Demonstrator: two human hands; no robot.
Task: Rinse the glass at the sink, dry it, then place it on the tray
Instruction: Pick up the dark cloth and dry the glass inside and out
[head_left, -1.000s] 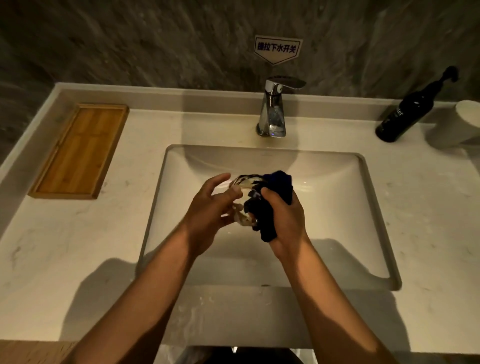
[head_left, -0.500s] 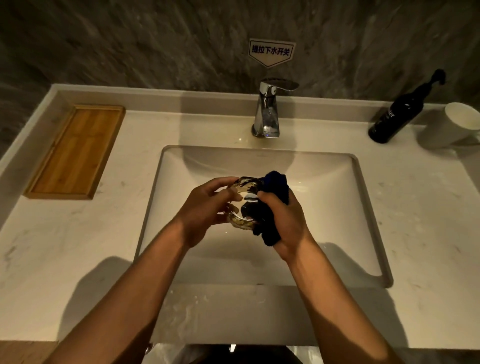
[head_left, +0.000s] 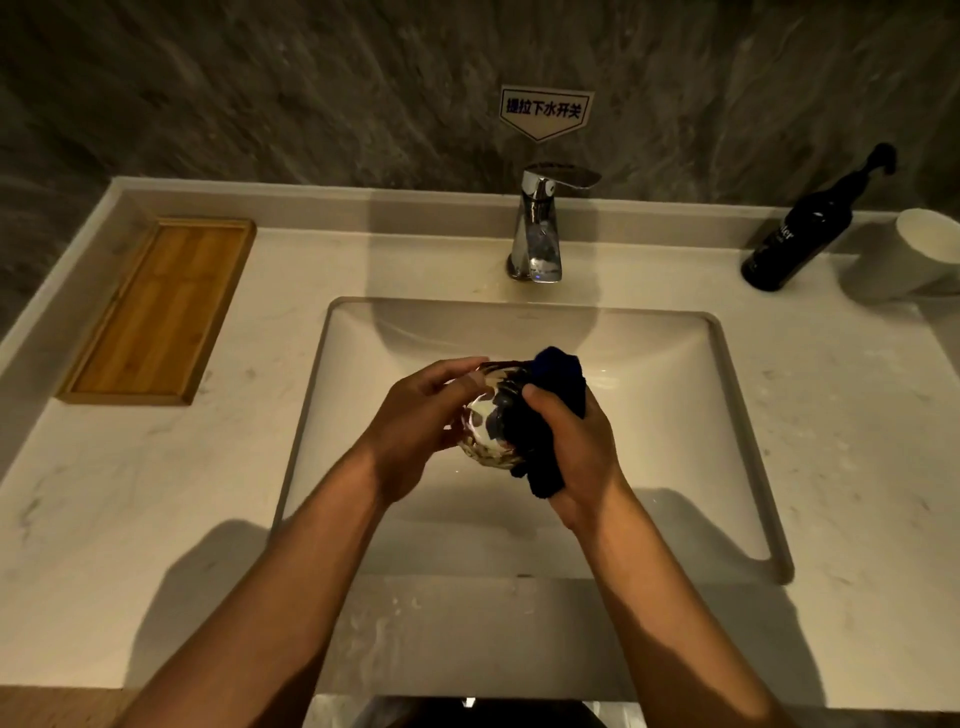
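Clear round glass (head_left: 485, 423) sits between both hands over the white sink (head_left: 727, 395). The left hand (head_left: 415, 421) curls around its side, holding it tight. The right hand (head_left: 576, 452) squeezes a dark blue cloth (head_left: 550, 410) against it. The wooden tray (head_left: 156, 312) lies by the worktop's back left corner.

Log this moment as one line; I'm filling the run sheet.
step: drying | left hand: holds glass | right hand: rubs it with cloth | over sink | tray: no glass
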